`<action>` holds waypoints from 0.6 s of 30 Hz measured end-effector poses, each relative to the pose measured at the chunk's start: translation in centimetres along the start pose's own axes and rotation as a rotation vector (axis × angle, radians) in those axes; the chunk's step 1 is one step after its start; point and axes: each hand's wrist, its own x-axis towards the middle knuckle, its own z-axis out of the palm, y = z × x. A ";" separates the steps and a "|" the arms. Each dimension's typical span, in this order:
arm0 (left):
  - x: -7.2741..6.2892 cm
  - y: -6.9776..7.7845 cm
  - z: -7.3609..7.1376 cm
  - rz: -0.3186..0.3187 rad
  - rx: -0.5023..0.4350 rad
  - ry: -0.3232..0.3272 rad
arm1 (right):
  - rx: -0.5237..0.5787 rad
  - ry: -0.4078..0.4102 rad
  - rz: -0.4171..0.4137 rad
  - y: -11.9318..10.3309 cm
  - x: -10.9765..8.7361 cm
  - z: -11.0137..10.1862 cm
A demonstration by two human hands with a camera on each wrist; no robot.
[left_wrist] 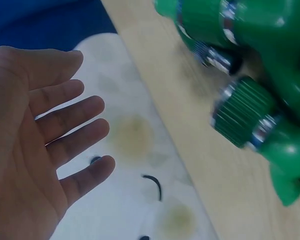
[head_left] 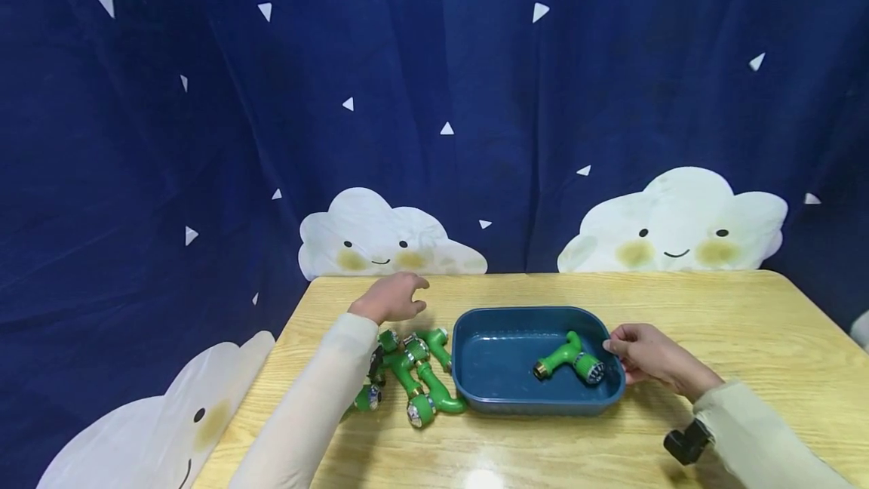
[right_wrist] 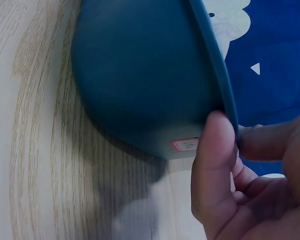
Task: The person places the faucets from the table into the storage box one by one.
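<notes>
My left hand (head_left: 392,299) hovers at the back left, holding nothing, its fingers apart and slightly bent. Just in front of it lies a heap of green tap-like fittings (head_left: 405,376) with ribbed knobs and shiny metal rings; my sleeve hides part of the heap. In the left wrist view several of these fittings (left_wrist: 245,112) appear beside the hand, apart from it. With thumb and fingers my right hand (head_left: 652,357) pinches the right rim of a dark blue plastic bin (head_left: 529,404). One green fitting (head_left: 562,355) with a brass threaded end lies inside the bin, toward the right.
The bin stands on a light wooden table (head_left: 720,308), close to the right side of the heap. A dark blue curtain (head_left: 421,157) with white clouds hangs behind the table and along its left side. A small label (right_wrist: 185,144) is stuck on the bin's outer wall.
</notes>
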 end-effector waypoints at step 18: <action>-3.2 -5.4 3.0 -0.249 -0.157 -0.075 | 0.008 -0.006 -0.010 0.2 0.0 0.2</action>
